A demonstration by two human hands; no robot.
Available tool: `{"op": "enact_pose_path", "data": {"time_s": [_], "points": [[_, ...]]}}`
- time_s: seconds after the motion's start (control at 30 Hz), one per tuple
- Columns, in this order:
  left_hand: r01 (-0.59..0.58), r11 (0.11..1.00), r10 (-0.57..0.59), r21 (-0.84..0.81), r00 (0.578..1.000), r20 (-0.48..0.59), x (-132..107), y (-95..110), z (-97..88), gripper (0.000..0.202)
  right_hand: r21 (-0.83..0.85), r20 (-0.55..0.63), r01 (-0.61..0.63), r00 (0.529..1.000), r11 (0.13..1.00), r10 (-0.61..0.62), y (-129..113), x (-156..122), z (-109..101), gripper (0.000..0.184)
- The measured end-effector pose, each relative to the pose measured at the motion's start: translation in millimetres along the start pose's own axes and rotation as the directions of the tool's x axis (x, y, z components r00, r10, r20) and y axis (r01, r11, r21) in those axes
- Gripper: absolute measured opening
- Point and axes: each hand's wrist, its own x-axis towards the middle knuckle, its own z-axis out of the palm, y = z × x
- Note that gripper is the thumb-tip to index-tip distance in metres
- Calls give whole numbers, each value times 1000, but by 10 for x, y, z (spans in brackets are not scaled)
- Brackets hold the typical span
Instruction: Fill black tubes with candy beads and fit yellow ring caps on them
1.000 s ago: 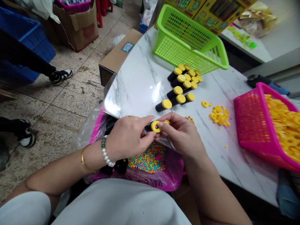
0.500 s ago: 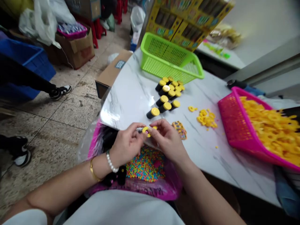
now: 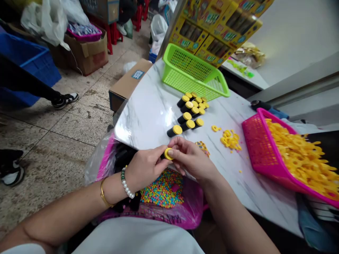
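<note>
Both hands closed on one yellow-capped black tube, its body mostly hidden by the left.

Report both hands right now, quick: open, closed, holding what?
Left hand: closed, holding a black tube.
Right hand: partly curled, touching the yellow cap on that tube; whether it grips cannot be told.

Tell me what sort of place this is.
Probably a small assembly or packing workshop: yellow-capped black tubes grouped on a table, a pink basket heaped with loose yellow parts, and printed yellow boxes stacked behind.
</note>
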Motion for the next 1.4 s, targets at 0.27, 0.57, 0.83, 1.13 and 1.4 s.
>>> {"op": "enact_pose_path", "data": {"time_s": [0.27, 0.57, 0.83, 1.13, 1.4], "points": [[17, 989, -15, 146, 1000, -18, -34, -15, 17, 23, -312, -201, 242, 928, 919, -313, 116, -173, 252, 24], [-191, 870, 260, 456, 961, -94, -267, -152, -85, 42, -699, -420, -4, 812, 715, -406, 9, -151, -145, 19], [-117, 724, -78, 679, 965, 249, 315, -11, -405, 32, -598, -563, -184, 789, 780, -245, -103, 44, -746, 53], [66, 814, -292, 577, 905, 308, 1458, -70, 3, 69, -679, -527, -241, 818, 693, -232, -162, 328, -838, 64], [110, 809, -295, 577, 925, 238, 1928, -184, 148, 65, -666, -562, -271, 794, 695, -229, -275, 602, -967, 67]]}}
